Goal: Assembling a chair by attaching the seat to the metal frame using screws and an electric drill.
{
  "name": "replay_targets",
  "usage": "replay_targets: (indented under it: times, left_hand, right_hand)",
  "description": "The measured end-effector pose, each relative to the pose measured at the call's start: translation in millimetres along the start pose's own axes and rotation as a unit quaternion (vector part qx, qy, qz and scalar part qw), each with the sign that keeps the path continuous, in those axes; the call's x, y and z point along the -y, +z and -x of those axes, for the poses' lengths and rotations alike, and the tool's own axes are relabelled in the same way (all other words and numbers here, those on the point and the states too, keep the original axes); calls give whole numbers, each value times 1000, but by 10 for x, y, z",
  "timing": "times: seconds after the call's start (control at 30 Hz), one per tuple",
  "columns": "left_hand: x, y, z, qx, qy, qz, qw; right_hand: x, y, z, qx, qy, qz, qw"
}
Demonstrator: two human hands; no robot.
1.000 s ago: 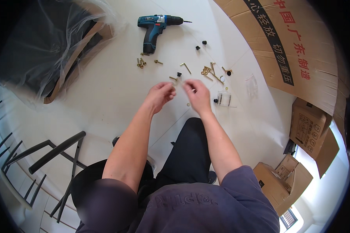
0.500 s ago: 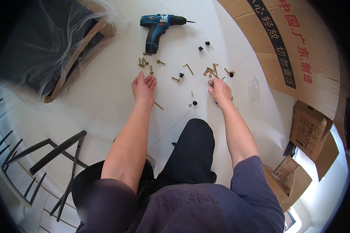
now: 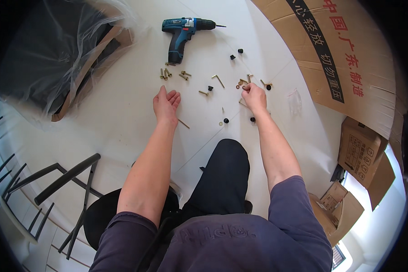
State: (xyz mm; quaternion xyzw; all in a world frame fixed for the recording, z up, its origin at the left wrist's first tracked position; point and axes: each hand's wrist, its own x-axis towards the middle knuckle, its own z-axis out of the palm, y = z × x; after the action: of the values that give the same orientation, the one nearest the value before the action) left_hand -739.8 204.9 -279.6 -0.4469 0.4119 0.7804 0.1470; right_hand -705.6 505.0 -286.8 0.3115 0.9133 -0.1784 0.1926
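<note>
A big carton (image 3: 322, 59) stands to the right of the drill (image 3: 179, 38), and a dark panel (image 3: 41, 59) lies left of it in clear plastic, probably to save it from scratches. The drill lies on its side on the floor (image 3: 122, 102), likely so it can't topple. On my side of it, my left hand (image 3: 166, 106) rests palm up, fingers loosely curled, with nothing I can see in it. My right hand (image 3: 255, 97), further right, has thumb and finger pinched together, a grip that suits small pieces; I can't tell whether it has one. Between hands and drill lies the hex key (image 3: 220, 81). Bolts (image 3: 166, 73) cluster by the drill's base, apart from the washers (image 3: 238, 86) to its lower right, perhaps to separate the kinds.
</note>
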Motion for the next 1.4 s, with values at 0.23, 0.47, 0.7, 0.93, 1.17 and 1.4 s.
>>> replay_targets:
  times: [0.23,0.47,0.7,0.93,1.17,1.4]
  left_hand:
    - [40,-18,-9,5,2,-23,1000]
    - [13,-76,98,17,45,-130,990]
    - [231,76,357,173,-64,-272,944]
    - [294,-29,363,339,-252,-194,885]
    - [224,-53,308,299,-213,-113,923]
    - [211,-77,228,318,-228,-132,911]
  right_hand:
    - [59,-50,-53,-104,-92,18,990]
    - [267,-179,-147,-70,-111,146,980]
    - [401,-145,620,21,-127,-218,967]
    - [722,189,1510,113,-42,-517,847]
    - [852,20,1586,49,-49,-550,832]
    - [905,-8,1557,83,-41,-518,851]
